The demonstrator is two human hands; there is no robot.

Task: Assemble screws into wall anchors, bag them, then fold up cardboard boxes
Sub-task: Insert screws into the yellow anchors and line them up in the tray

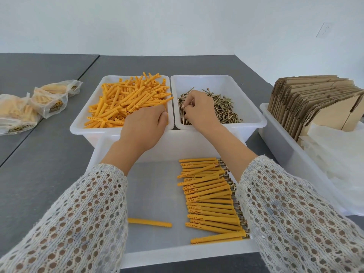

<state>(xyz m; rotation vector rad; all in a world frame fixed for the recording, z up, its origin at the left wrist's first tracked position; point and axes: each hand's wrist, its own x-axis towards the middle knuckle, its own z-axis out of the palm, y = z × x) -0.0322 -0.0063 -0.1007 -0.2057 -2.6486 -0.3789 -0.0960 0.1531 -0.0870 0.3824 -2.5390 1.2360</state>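
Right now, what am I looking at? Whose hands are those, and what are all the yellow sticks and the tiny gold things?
There is one picture, taken by a camera on a person's head, looking down at their own hands. The left hand reaches into a white tub of yellow wall anchors, plastic sleeves for screws. The right hand pinches screws from the tub of gold screws. In the near tub, finished anchors with screws inside lie in a row, with one loose anchor apart. On the grey table's left sit filled bags; on its right stands flat cardboard.
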